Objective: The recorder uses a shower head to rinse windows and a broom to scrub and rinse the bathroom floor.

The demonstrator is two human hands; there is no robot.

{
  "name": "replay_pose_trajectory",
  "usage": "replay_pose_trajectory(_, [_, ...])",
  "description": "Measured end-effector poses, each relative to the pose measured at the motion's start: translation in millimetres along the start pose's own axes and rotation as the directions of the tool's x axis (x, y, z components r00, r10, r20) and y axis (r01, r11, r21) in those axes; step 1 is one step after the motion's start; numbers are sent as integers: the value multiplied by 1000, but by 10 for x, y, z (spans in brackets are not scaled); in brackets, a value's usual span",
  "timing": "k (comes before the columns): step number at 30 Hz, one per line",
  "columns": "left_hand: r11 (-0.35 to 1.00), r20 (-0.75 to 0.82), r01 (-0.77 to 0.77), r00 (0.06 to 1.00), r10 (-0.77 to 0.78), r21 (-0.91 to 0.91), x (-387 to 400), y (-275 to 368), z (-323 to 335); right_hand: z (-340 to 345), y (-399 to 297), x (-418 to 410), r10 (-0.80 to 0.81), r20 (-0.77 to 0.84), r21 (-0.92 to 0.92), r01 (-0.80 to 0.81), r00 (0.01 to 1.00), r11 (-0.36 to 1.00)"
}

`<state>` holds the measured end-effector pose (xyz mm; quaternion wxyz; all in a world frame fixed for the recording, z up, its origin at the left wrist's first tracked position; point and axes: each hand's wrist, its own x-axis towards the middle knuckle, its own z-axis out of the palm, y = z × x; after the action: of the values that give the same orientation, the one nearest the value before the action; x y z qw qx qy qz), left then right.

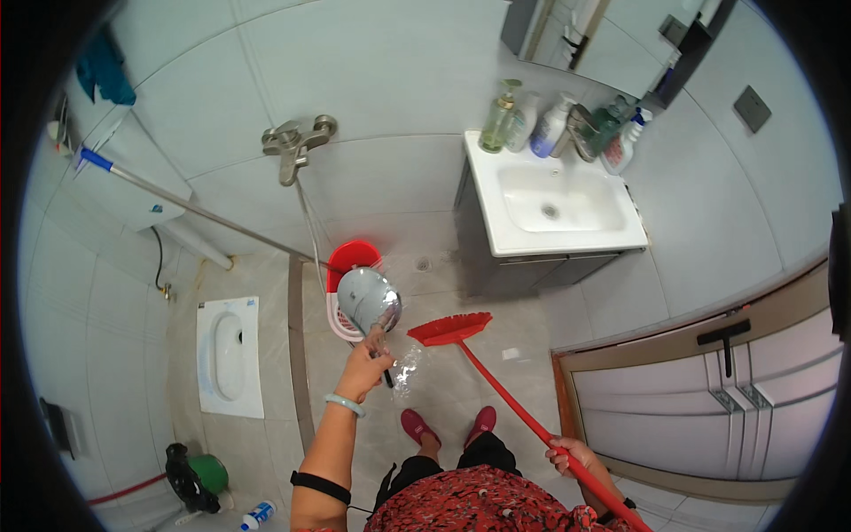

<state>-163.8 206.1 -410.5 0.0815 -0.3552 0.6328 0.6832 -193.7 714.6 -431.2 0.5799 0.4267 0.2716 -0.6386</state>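
My left hand (369,366), with a pale bangle at the wrist, grips the handle of a chrome shower head (362,296). The shower head's broad, shiny round back faces me and hides part of a red and pink mop bucket (354,254). Wet, glinting floor (405,372) shows just right of that hand. My right hand (573,456) is closed around the red stick of a broom (508,398). The broom's red head (452,328) is at floor level in front of my feet, right of the shower head; whether it touches the tiles, I cannot tell.
A mop with a metal pole (213,218) leans from the bucket toward the left wall. The shower mixer tap (292,147) carries the hose. At right are a washbasin cabinet (482,233) topped with several bottles, and a door (671,412). A raised ledge (297,346) borders the squat toilet (229,359).
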Motion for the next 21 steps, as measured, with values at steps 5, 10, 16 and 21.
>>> replay_pose_trajectory(5, [994, 84, 77, 993, -83, 74, -121, -291, 62, 323, 15, -620, -195, 96, 80, 188, 976, 979])
replay_pose_trajectory(10, [992, 39, 105, 993, -108, 73, -311, -512, 182, 1077, -465, -1289, -471, 133, -36, 479, 872, 877])
replay_pose_trajectory(16, [992, 85, 8, 996, -19, 130, -247, -1038, 107, 1113, -1714, -1274, -524, 150, -335, 542, 838, 771])
replay_pose_trajectory(21, [993, -5, -48, 999, 49, 110, -472, -1039, 237, 910, -2723, -1447, -701, 105, -249, 702, 705, 668])
